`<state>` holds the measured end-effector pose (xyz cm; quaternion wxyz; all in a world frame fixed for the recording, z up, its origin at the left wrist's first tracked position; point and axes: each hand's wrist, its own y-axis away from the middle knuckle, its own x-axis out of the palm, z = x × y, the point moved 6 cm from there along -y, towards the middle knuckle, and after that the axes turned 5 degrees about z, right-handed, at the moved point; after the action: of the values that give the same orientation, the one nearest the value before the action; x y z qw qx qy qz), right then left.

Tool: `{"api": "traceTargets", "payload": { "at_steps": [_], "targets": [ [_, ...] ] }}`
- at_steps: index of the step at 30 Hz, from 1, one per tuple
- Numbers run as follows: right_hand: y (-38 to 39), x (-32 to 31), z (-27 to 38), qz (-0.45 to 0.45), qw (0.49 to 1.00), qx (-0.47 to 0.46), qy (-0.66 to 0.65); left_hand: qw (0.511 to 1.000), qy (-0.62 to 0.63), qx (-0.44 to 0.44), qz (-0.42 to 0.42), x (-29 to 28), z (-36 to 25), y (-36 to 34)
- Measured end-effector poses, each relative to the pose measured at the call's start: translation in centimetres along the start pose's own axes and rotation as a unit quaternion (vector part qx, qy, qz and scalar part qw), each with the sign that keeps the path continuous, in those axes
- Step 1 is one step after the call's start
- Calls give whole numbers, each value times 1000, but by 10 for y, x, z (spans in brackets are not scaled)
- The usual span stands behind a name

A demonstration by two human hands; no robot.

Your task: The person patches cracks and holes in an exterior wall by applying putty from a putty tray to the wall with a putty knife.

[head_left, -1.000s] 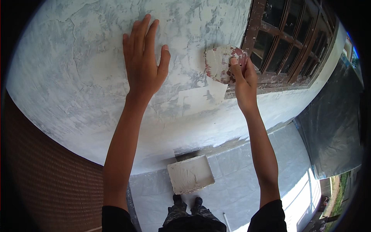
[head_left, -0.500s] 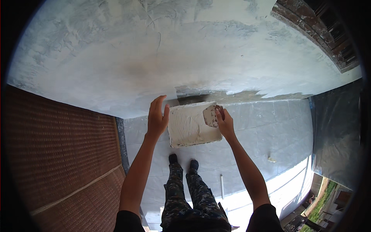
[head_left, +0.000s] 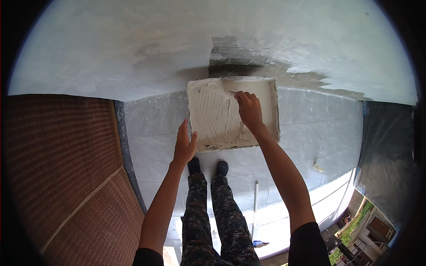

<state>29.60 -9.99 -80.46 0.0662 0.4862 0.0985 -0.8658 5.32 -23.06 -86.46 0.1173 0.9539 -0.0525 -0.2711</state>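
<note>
A: What's the right hand [head_left: 250,111] up to?
B: Looks like its fingers are pinching a thin, flat scraper [head_left: 232,92], mostly hidden, over the cream putty [head_left: 213,111] in a shallow, rectangular off-white tray [head_left: 278,115]. Imo keep the blade low and drag steadily so the load stays even.
A: Left hand [head_left: 183,145]?
B: By the tray's near left corner, fingers close together, thumb apart. Can't tell if it's touching the rim.
A: Elbow room?
B: The far rim's near the pale plastered wall [head_left: 155,66], so mind your knuckles. Grey tiled floor [head_left: 148,117] stretches out both sides, dark shoes [head_left: 222,168] just nearside.
</note>
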Motion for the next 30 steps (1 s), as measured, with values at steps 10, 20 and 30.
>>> {"api": "traceTargets", "payload": {
  "at_steps": [10, 20, 30],
  "targets": [
    [55, 13, 30, 51, 984, -160, 59, 998, 9, -5, 56, 19, 11, 8],
    [99, 13, 40, 244, 953, -181, 3, 998, -28, 7, 58, 19, 7, 7],
    [58, 36, 42, 407, 897, -132, -111, 997, -34, 4, 64, 20, 8, 6]
  ]
}}
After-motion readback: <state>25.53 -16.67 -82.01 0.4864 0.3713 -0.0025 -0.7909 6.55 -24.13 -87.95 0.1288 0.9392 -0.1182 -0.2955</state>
